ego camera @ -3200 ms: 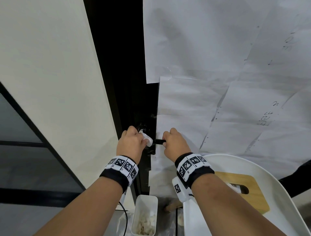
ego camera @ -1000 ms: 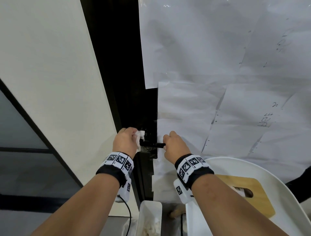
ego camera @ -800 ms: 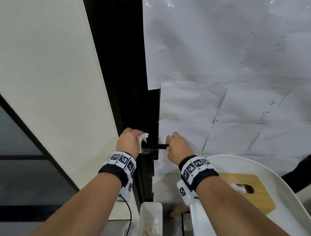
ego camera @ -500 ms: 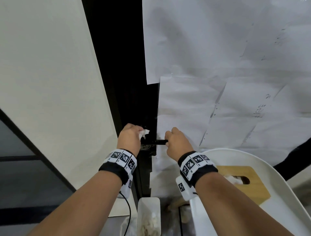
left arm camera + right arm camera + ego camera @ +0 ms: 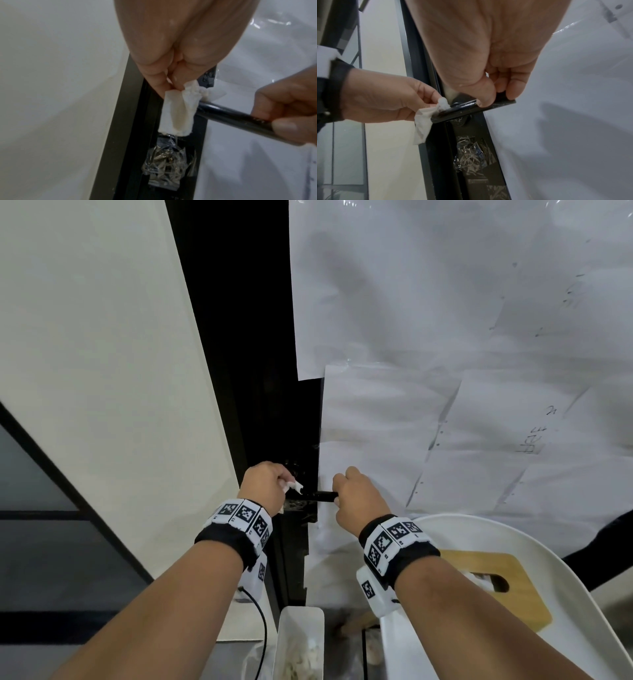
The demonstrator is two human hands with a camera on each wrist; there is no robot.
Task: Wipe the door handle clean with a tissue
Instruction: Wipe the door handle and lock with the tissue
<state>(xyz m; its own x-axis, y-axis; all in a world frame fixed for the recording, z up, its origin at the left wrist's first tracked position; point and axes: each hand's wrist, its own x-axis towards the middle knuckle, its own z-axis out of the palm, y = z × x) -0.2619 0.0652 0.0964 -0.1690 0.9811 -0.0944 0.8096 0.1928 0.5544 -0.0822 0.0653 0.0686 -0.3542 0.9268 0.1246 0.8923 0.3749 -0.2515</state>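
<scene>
A black lever door handle [image 5: 320, 496] [image 5: 228, 117] [image 5: 467, 109] sticks out level from the black door edge. My right hand [image 5: 354, 497] [image 5: 489, 92] grips its free end, thumb below and fingers over the top. My left hand [image 5: 265, 486] [image 5: 171, 75] pinches a crumpled white tissue [image 5: 291, 486] [image 5: 178, 112] [image 5: 426, 121] and holds it against the handle's pivot end. Part of the tissue hangs down below the fingers.
White paper sheets [image 5: 445, 354] under clear film cover the door. A cream wall [image 5: 102, 354] lies to the left. Below, a white chair [image 5: 479, 611] carries a wooden tissue box [image 5: 486, 580], and a white bin [image 5: 301, 642] stands on the floor. Crumpled tape [image 5: 164, 169] covers the lock plate.
The left hand with the tissue has slid left along the handle, from near its middle to the pivot end. The right hand has kept its grip on the free end.
</scene>
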